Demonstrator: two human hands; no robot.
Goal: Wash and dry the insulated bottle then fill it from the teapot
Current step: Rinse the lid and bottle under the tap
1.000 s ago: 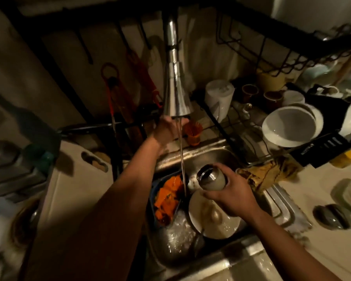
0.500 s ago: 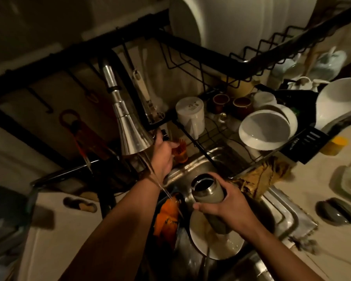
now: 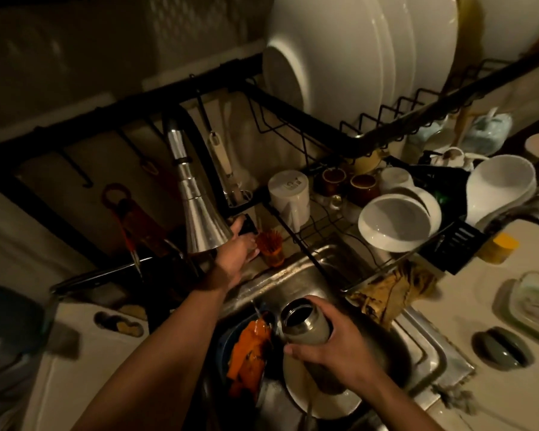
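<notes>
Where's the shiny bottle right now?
In the head view the insulated bottle is low, just right of centre, tilted over the sink, gripped by the right hand. An orange cloth lies left of it, a white plate below.

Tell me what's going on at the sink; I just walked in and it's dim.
A person's right hand grips the open steel bottle over a plate in the sink. The left hand holds the tap handle behind the spout. A thin stream of water lands on the orange cloth beside the bottle.
</notes>
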